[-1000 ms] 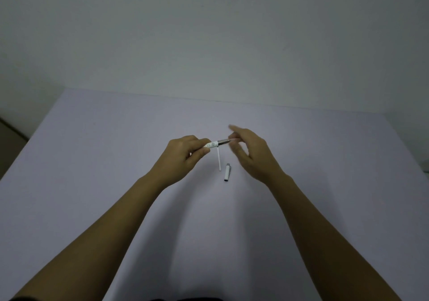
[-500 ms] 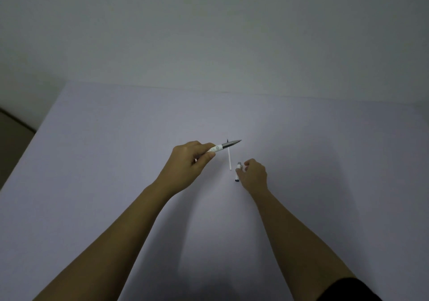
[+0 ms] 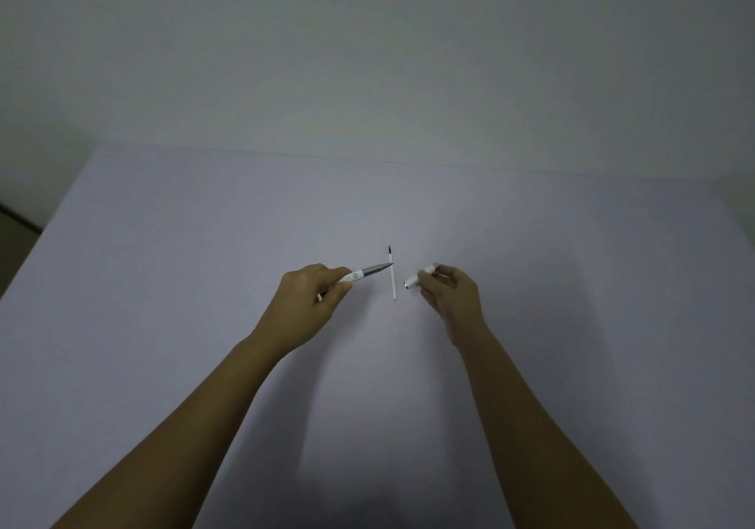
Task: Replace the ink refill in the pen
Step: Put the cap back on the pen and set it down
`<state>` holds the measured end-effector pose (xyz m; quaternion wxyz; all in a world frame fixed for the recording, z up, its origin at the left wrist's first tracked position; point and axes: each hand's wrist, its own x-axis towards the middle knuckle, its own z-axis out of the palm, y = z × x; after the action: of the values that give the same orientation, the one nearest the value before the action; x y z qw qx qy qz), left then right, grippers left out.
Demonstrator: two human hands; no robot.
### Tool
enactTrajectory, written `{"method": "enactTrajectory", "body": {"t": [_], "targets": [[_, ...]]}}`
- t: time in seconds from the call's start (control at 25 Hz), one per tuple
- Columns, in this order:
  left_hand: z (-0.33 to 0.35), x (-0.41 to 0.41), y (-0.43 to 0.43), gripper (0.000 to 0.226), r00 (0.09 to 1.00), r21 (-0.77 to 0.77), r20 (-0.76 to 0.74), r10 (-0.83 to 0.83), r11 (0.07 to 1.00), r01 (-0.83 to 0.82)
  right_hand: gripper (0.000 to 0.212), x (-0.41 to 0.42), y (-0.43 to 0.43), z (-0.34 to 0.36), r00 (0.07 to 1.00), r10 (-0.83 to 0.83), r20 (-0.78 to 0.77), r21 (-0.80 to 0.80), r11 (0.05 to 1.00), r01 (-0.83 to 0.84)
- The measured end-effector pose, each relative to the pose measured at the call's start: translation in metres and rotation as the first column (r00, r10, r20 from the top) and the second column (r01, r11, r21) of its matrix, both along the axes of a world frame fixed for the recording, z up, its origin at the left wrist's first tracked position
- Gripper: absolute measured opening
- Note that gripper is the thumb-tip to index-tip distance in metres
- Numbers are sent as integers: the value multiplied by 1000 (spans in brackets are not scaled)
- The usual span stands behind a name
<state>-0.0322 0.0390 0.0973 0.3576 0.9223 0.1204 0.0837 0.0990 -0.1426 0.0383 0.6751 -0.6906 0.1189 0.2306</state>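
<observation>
Left hand gripping pen, right hand pinching cap, refill between.

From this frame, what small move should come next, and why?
Probably bring the cap in the right hand onto the pen tip: the left hand holds the pen assembled, tip bare, while a refill lies on the table.

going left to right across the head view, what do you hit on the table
left hand → pen → loose refill → pen cap → right hand
</observation>
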Motion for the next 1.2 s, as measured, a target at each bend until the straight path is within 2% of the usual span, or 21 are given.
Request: {"method": "enactTrajectory", "body": {"t": [0.08, 0.16, 0.48, 0.72, 1.0, 1.12, 1.2], "targets": [[-2, -2, -1, 18, 1000, 16, -4, 14, 1000, -14, 14, -4, -2, 15, 999, 11, 52, 144, 989, -18], [-2, -3, -3, 18, 1000, 26, 3, 12, 1000, -12, 13, -7, -2, 26, 996, 16, 89, 213, 977, -34], [3, -3, -9, 18, 1000, 18, 25, 3, 1000, -4, 14, -19, 3, 41, 994, 47, 96, 280, 957, -73], [6, 0, -15, 19, 999, 9, 48, -19, 1000, 19, 21, -30, 9, 45, 970, 153, 189, 213, 958, -192], [3, 5, -21, 18, 998, 39, 61, -6, 999, 4, 14, -33, 19, 48, 934, 220, 280, 110, 960, -259], [-2, 8, -22, 22, 1000, 111, 0, -23, 994, 23, 16, -27, 21, 45, 924, 269, 272, 40, 956, -290], [-9, 13, -18, 22, 999, 86, -52, -9, 996, 13, 19, -21, 24, 40, 926, 294, 238, 21, 951, -307]]}}
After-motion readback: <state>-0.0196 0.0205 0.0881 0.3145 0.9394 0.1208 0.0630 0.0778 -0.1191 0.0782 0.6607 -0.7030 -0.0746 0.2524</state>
